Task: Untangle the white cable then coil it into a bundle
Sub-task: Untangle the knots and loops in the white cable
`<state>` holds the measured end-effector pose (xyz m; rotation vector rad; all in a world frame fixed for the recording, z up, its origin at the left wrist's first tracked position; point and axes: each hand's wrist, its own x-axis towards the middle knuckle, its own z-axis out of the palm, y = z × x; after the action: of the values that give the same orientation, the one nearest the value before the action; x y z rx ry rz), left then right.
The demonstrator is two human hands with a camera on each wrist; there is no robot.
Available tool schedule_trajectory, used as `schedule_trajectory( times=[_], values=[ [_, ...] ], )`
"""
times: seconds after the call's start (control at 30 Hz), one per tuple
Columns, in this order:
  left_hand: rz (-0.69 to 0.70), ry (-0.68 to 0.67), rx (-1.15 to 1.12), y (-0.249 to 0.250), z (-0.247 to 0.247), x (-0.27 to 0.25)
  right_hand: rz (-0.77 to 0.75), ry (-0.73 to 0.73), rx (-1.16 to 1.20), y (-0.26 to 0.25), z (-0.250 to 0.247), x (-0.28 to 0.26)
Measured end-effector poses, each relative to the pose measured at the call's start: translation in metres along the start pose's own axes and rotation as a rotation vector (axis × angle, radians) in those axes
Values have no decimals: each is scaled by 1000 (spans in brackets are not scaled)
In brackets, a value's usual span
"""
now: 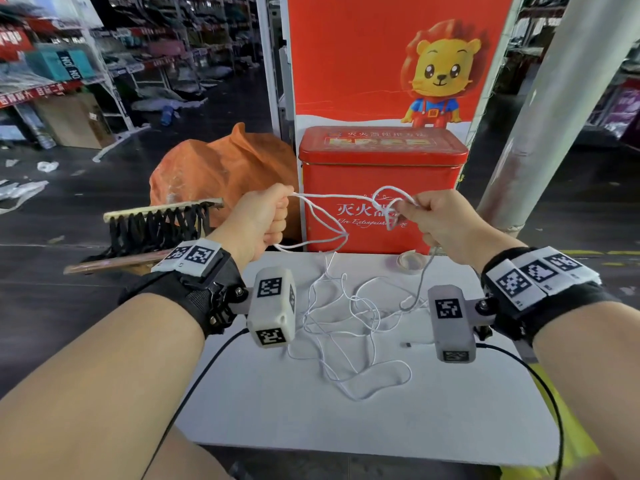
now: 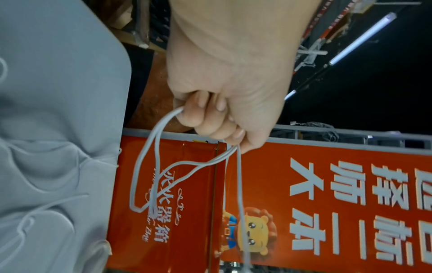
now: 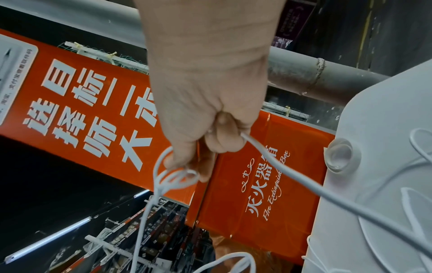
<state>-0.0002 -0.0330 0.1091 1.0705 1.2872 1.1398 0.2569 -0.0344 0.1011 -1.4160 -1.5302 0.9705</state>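
Fingers of left hand (image 1: 266,220) curled around white cable (image 1: 346,327), right hand (image 1: 436,216) pinching its loops, both raised above table (image 1: 450,410).

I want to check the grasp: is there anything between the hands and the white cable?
Nothing visible. The left hand grips the white cable directly in its curled fingers, and the right hand pinches a small loop of it. Between the hands the cable is in the air; the rest lies loose on the white table.
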Motion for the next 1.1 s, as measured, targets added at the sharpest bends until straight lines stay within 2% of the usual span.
schedule_trajectory(
  times=[0.13,0.2,0.37,0.43,0.57,0.63,0.73,0.87,1.0,1.1],
  values=[
    [25,-47,50,-3,-1,-2,13,56,136,-7,4,0],
    [53,-86,37,-1,0,-5,-28,57,85,-9,6,0],
    [147,-126,104,4,9,-12,-194,150,-494,-12,12,3],
    [198,-85,149,5,12,-14,-209,157,-563,-14,13,3],
    [300,55,185,6,10,-15,-53,-47,-283,-17,15,-3],
    [334,91,170,6,10,-15,-41,-132,-211,-19,15,-8],
    [396,100,165,10,12,-16,-105,-210,-186,-24,16,-15],
    [458,77,260,8,17,-16,-18,-324,15,-31,17,-15],
    [486,41,274,6,23,-20,-67,-288,-261,-29,23,-13],
    [573,-40,321,8,29,-27,-41,-232,-397,-25,28,-6]
  ],
)
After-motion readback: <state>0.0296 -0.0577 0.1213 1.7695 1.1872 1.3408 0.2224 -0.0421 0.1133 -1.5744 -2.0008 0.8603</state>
